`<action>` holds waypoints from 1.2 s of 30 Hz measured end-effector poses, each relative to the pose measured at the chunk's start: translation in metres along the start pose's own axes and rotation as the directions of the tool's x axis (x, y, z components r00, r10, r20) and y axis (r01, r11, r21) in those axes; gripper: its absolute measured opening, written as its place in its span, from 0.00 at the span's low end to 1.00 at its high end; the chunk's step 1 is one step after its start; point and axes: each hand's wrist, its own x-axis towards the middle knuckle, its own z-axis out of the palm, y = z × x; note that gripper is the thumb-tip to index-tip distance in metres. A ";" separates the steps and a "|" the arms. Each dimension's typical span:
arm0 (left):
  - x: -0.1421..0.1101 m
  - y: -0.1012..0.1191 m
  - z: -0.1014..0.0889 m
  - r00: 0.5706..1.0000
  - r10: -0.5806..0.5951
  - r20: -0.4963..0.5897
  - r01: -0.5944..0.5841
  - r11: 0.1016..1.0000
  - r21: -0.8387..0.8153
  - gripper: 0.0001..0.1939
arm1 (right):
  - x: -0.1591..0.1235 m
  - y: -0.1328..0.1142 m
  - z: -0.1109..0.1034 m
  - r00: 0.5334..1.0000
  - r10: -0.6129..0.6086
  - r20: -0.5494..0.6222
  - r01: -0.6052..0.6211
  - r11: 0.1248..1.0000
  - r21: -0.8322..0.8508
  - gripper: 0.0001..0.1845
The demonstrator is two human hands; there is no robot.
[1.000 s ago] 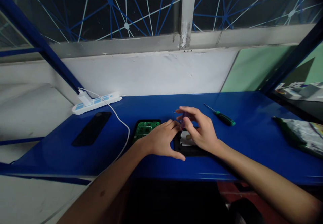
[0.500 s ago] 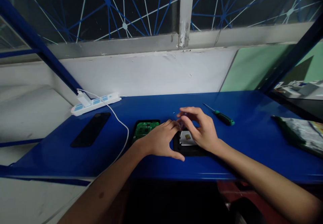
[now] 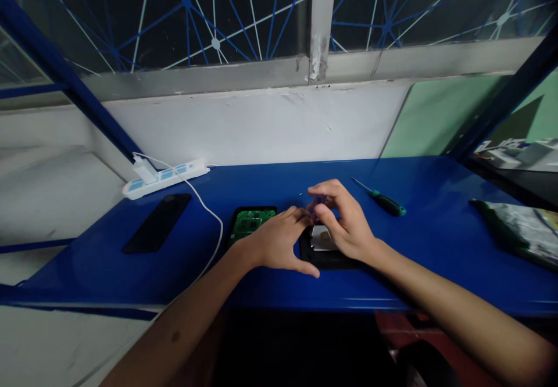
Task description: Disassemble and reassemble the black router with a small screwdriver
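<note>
My right hand (image 3: 344,218) is curled with its thumb and fingers around a small purplish see-through piece (image 3: 319,201), whose kind I cannot make out. Just below it lies a black casing (image 3: 316,259) with a silvery metal plate (image 3: 320,239) in it. My left hand (image 3: 279,239) rests palm down at the casing's left side, thumb spread away and fingertips near the purplish piece. Partly under the left hand and wrist, a green circuit board (image 3: 250,224) sits in a dark housing. My fingers hide part of both.
On the blue table (image 3: 270,288), a green-handled screwdriver (image 3: 386,202) lies to the right, and a silvery bag (image 3: 523,230) beyond it. To the left are a black phone-like slab (image 3: 157,224), a white power strip (image 3: 168,178) and a white cable (image 3: 213,215).
My right hand has lifted slightly and shifted a little, and more of the purplish piece shows between its fingers. The left hand has stayed in place.
</note>
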 end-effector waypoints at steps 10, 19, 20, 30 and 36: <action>0.000 0.000 0.000 1.000 0.000 -0.007 0.000 1.000 0.010 0.51 | 0.007 -0.004 -0.007 0.977 -0.165 -0.133 0.156 0.985 -0.074 0.09; -0.001 0.000 0.001 1.000 0.016 -0.026 -0.015 0.999 0.043 0.51 | 0.005 -0.008 -0.004 0.991 0.020 -0.134 -0.018 1.000 0.013 0.14; -0.001 0.000 0.001 1.000 0.017 -0.026 -0.016 0.999 0.043 0.50 | 0.004 -0.008 -0.004 0.993 0.060 -0.104 -0.055 0.997 0.045 0.14; -0.001 0.001 0.000 1.000 -0.001 -0.019 0.001 1.000 0.016 0.50 | 0.004 0.002 -0.003 0.996 0.049 -0.079 -0.041 0.994 0.105 0.13; -0.002 0.001 0.002 0.999 0.018 -0.042 -0.015 0.998 0.061 0.51 | 0.003 -0.003 -0.002 0.990 0.108 -0.089 -0.098 0.989 0.110 0.14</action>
